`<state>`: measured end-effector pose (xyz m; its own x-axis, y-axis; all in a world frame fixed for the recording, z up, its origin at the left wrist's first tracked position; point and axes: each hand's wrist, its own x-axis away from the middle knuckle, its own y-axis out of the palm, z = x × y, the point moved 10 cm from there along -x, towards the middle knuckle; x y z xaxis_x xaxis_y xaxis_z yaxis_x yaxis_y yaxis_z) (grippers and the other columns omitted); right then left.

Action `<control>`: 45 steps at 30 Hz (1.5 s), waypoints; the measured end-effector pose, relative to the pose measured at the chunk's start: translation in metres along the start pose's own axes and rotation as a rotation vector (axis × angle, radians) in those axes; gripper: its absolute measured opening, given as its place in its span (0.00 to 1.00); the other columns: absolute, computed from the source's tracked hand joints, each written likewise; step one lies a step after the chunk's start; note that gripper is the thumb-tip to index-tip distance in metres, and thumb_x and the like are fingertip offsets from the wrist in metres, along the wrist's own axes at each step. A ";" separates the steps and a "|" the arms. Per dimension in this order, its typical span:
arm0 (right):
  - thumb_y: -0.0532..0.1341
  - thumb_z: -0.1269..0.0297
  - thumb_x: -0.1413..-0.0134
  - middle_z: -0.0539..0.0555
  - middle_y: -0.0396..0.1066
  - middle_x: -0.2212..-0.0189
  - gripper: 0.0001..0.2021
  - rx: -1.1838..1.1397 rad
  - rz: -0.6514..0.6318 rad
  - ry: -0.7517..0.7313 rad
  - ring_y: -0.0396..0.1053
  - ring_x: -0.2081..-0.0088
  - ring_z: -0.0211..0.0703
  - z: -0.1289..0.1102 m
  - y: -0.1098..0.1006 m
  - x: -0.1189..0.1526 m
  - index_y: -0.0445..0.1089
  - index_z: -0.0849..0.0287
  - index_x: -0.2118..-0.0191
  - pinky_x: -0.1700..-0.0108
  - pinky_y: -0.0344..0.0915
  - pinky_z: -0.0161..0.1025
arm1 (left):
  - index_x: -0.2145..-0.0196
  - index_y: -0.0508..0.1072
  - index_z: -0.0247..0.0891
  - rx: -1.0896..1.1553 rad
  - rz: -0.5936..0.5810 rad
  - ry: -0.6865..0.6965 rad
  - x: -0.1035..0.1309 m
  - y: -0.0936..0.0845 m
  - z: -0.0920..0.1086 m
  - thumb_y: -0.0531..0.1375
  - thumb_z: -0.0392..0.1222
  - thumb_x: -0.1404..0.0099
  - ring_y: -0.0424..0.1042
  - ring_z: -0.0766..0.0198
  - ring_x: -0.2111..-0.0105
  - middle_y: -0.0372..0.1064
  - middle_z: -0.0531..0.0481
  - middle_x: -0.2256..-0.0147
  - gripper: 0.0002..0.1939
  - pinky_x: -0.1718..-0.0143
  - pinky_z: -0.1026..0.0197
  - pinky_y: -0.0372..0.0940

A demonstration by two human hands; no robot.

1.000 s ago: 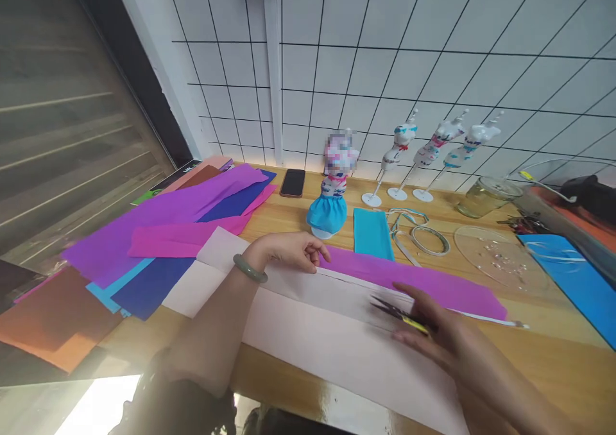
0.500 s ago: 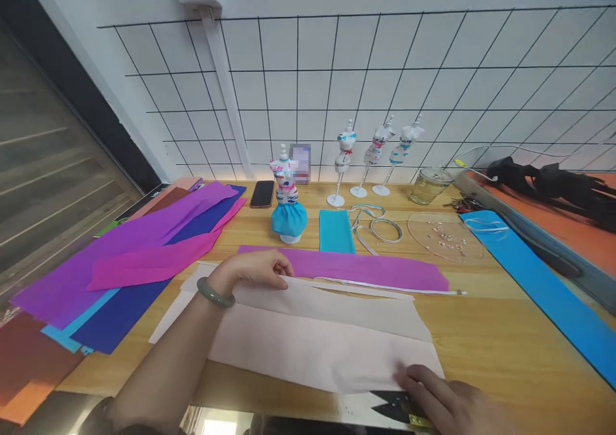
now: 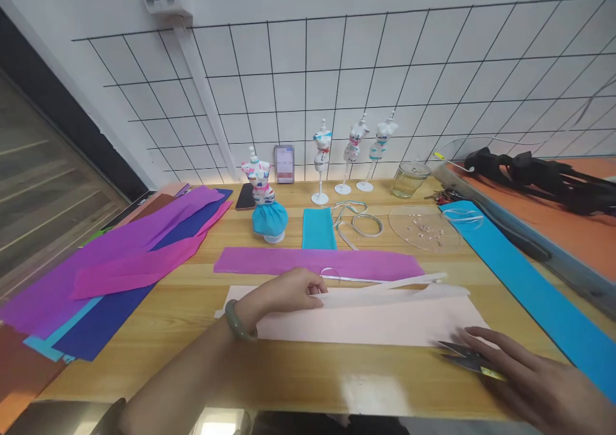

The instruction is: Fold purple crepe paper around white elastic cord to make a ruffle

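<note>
Head view: the left hand, fingers curled, pinches the far edge of a pale sheet lying on the bench, while the right hand grips scissors, blades slightly parted, near the sheet's right end. The step looks like steadying the sheet; cutting would call for a flat edge. Behind, a clear dish holds small beads; the contents of a glass jar are unclear.

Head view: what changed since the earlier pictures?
The right hand moved the dark metal scissors from over the pale pink rectangular sheet to its near right corner, which has shifted away from the front edge of the wooden table. The left hand stays on the sheet, the scissors held, the white mannequins unmoved.
</note>
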<state>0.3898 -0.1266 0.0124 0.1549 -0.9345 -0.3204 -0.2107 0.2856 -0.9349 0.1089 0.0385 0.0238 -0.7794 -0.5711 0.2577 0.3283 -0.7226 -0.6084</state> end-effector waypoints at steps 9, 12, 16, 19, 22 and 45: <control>0.54 0.61 0.44 0.54 0.72 0.54 0.18 -0.188 -0.144 -0.009 0.72 0.57 0.51 -0.038 -0.007 -0.043 0.62 0.45 0.46 0.65 0.71 0.39 | 0.64 0.74 0.36 0.060 -0.091 -0.077 -0.025 0.003 -0.010 0.58 0.48 0.45 0.67 0.65 0.69 0.71 0.51 0.68 0.15 0.71 0.66 0.58; 0.54 0.54 0.43 0.55 0.71 0.54 0.17 -0.280 -0.295 0.116 0.71 0.56 0.49 -0.059 0.002 -0.075 0.64 0.51 0.49 0.60 0.68 0.40 | 0.66 0.74 0.36 0.072 -0.124 -0.063 -0.038 0.011 -0.006 0.56 0.50 0.43 0.66 0.66 0.72 0.70 0.52 0.71 0.15 0.72 0.66 0.58; 0.50 0.53 0.41 0.57 0.71 0.56 0.16 -0.362 -0.390 0.093 0.70 0.57 0.50 -0.080 0.010 -0.107 0.67 0.53 0.54 0.59 0.66 0.44 | 0.67 0.74 0.35 0.090 -0.163 -0.070 -0.044 0.018 0.003 0.56 0.51 0.43 0.65 0.67 0.74 0.67 0.52 0.75 0.16 0.74 0.67 0.57; 0.51 0.51 0.42 0.58 0.71 0.55 0.18 -0.398 -0.411 0.076 0.69 0.57 0.53 -0.079 0.020 -0.117 0.67 0.54 0.52 0.58 0.65 0.46 | 0.65 0.74 0.36 0.032 -0.131 -0.066 -0.039 0.021 0.012 0.56 0.58 0.43 0.65 0.67 0.74 0.68 0.52 0.73 0.21 0.75 0.66 0.55; 0.51 0.52 0.42 0.58 0.71 0.54 0.18 -0.483 -0.402 0.090 0.68 0.56 0.52 -0.075 0.030 -0.118 0.67 0.56 0.53 0.55 0.64 0.46 | 0.64 0.74 0.37 -0.096 -0.047 -0.042 -0.030 0.025 0.023 0.59 0.61 0.49 0.65 0.65 0.73 0.70 0.51 0.71 0.24 0.74 0.65 0.54; 0.52 0.51 0.43 0.55 0.74 0.60 0.16 -0.322 -0.516 0.083 0.70 0.61 0.51 -0.067 0.026 -0.122 0.70 0.53 0.57 0.62 0.64 0.43 | 0.77 0.66 0.37 0.094 -0.106 -0.114 -0.032 0.025 0.003 0.52 0.44 0.44 0.51 0.71 0.80 0.52 0.57 0.80 0.10 0.81 0.67 0.48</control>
<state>0.3003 -0.0194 0.0373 0.2417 -0.9523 0.1861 -0.4116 -0.2743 -0.8691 0.1434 0.0377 0.0022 -0.7482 -0.5267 0.4035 0.3001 -0.8110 -0.5022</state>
